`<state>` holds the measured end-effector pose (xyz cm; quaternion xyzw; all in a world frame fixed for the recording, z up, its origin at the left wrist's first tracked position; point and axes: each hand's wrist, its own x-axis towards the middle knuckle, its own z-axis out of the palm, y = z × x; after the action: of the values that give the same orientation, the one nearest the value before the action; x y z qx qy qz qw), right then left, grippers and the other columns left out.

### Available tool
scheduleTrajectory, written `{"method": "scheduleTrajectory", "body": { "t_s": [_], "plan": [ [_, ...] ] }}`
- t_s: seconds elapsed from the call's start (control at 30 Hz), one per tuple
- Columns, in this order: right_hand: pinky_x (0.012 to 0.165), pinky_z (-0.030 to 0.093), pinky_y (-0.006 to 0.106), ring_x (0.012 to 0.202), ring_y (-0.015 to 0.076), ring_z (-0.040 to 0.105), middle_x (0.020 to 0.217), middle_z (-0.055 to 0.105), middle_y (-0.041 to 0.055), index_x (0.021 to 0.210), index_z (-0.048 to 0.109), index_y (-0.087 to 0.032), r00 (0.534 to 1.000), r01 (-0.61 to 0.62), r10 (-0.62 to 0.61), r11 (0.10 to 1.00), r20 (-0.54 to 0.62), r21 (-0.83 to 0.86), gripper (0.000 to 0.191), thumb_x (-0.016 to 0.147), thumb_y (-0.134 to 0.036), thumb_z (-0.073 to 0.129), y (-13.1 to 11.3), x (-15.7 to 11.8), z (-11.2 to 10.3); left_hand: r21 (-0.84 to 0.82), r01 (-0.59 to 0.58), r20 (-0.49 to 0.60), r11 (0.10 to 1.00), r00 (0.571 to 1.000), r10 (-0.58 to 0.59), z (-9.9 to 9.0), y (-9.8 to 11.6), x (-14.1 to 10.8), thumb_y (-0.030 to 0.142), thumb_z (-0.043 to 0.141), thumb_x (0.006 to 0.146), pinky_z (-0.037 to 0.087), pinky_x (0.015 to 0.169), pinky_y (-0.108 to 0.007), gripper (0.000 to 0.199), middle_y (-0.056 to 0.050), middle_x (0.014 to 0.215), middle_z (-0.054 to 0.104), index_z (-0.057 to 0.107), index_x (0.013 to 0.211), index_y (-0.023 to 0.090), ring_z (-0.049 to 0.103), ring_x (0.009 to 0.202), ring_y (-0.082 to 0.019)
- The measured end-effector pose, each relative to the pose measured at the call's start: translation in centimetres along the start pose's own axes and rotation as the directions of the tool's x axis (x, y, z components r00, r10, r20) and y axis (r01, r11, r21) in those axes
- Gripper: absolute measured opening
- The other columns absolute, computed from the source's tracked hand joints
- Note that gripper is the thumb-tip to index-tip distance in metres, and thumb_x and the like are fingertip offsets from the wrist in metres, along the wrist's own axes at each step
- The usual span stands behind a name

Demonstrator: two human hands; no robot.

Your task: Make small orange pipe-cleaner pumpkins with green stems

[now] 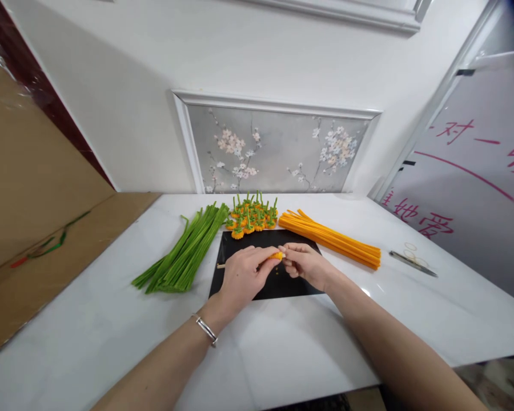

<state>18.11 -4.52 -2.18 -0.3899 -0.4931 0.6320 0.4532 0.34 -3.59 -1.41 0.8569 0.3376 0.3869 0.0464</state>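
Over the black mat [265,290], my left hand [246,271] is closed around a small orange piece [277,256] and a thin wooden stick [221,266], whose end sticks out to the left. My right hand [302,262] pinches at the right end of the same orange piece, its fingers touching or nearly touching my left fingertips. Behind the mat stand several small orange pieces with upright green stems [249,220]. A bundle of green fuzzy stems [184,251] lies to the left, and a bundle of orange ones [332,237] to the right.
Tweezers [413,264] and thin pale rings [410,247] lie on the right side of the white table [132,342]. A cardboard sheet [68,245] borders the table on the left. A white wall with a floral panel [278,148] rises behind. A board with red writing stands at right.
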Motion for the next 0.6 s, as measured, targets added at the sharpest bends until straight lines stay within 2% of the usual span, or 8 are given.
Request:
{"method": "scheduleTrajectory", "body": {
  "t_s": [0.13, 0.23, 0.3, 0.37, 0.43, 0.53, 0.6],
  "plan": [
    [0.044, 0.02, 0.021, 0.046, 0.0049, 0.033, 0.058, 0.04, -0.0064, 0.066, 0.047, -0.017, 0.998, 0.016, -0.013, 0.999, 0.066, -0.039, 0.041, 0.078, -0.051, 0.066, 0.5, 0.0, -0.1, -0.153, 0.132, 0.028, 0.979, 0.991, -0.129, 0.2, -0.2, 0.0, 0.022, 0.053, 0.09, 0.046, 0.071, -0.026, 0.026, -0.002, 0.088, 0.072, 0.069, 0.11, 0.023, 0.062, 0.076, -0.015],
    [0.046, 0.027, 0.021, 0.048, 0.0068, 0.039, 0.059, 0.046, -0.0044, 0.074, 0.053, -0.017, 0.991, 0.048, -0.037, 0.995, 0.126, -0.087, 0.035, 0.083, -0.05, 0.061, 0.5, -0.2, -0.1, -0.342, 0.237, 0.075, 0.909, 0.971, -0.225, 0.1, -0.3, 0.3, 0.023, 0.052, 0.089, 0.046, 0.075, -0.025, 0.024, -0.002, 0.093, 0.072, 0.071, 0.104, 0.022, 0.063, 0.083, -0.016],
    [0.048, 0.033, 0.022, 0.05, 0.0084, 0.044, 0.064, 0.053, -0.0018, 0.081, 0.057, -0.017, 0.982, 0.14, -0.109, 0.969, 0.157, -0.203, 0.029, 0.087, -0.045, 0.056, 0.3, -0.5, -0.1, -0.467, 0.304, 0.132, 0.83, 0.953, -0.274, -0.1, -0.3, 0.6, 0.025, 0.052, 0.089, 0.045, 0.072, -0.024, 0.021, 0.0, 0.087, 0.07, 0.072, 0.09, 0.019, 0.062, 0.078, -0.015],
    [0.053, 0.039, 0.024, 0.054, 0.0102, 0.048, 0.071, 0.058, 0.0002, 0.088, 0.059, -0.019, 0.955, 0.297, -0.269, 0.861, 0.125, -0.413, 0.02, 0.091, -0.037, 0.051, 0.1, -0.7, -0.1, -0.557, 0.386, 0.215, 0.736, 0.922, -0.321, -0.5, -0.2, 0.9, 0.03, 0.052, 0.088, 0.042, 0.062, -0.022, 0.025, 0.002, 0.071, 0.064, 0.067, 0.073, 0.017, 0.055, 0.064, -0.011],
    [0.059, 0.043, 0.026, 0.061, 0.0129, 0.054, 0.078, 0.061, 0.0016, 0.096, 0.06, -0.021, 0.876, 0.416, -0.476, 0.662, 0.078, -0.624, 0.014, 0.09, -0.028, 0.049, 0.1, -0.8, -0.2, -0.62, 0.469, 0.298, 0.63, 0.883, -0.364, -1.0, 0.0, 1.2, 0.035, 0.054, 0.087, 0.035, 0.052, -0.021, 0.03, 0.003, 0.061, 0.054, 0.061, 0.065, 0.016, 0.043, 0.053, -0.008],
    [0.066, 0.047, 0.028, 0.075, 0.0169, 0.059, 0.086, 0.063, 0.0038, 0.101, 0.061, -0.024, 0.753, 0.46, -0.653, 0.436, 0.08, -0.774, 0.016, 0.088, -0.022, 0.051, 0.1, -0.8, -0.4, -0.676, 0.537, 0.385, 0.505, 0.841, -0.379, -1.4, 0.3, 1.3, 0.039, 0.056, 0.085, 0.028, 0.047, -0.021, 0.031, 0.004, 0.061, 0.048, 0.057, 0.065, 0.016, 0.035, 0.05, -0.007],
    [0.069, 0.049, 0.028, 0.079, 0.0178, 0.06, 0.089, 0.063, 0.0047, 0.1, 0.062, -0.024, 0.714, 0.467, -0.691, 0.352, 0.112, -0.811, 0.016, 0.089, -0.021, 0.05, 0.1, -0.8, -0.6, -0.67, 0.548, 0.416, 0.501, 0.836, -0.357, -1.5, 0.5, 1.3, 0.041, 0.056, 0.085, 0.027, 0.047, -0.021, 0.033, 0.004, 0.06, 0.046, 0.056, 0.064, 0.016, 0.034, 0.05, -0.007]
  ]
}}
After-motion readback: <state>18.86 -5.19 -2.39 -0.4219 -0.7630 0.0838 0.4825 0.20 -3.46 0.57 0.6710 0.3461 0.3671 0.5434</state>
